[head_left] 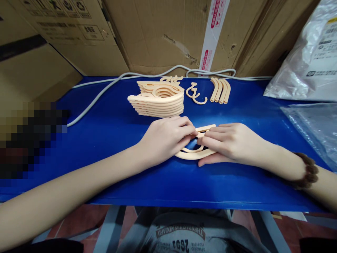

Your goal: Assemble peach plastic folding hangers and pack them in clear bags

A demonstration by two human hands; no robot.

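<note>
Cream hanger piece (196, 155), long axis side-to-side, curve towards me, nearer than the stack (158, 104); my left hand (168, 137) and right hand (231, 142) grip it, palms down.

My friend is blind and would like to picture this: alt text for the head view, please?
Two bare hands, left and right, hold a cream plastic piece over a blue table, with stacked matching pieces behind.
</note>
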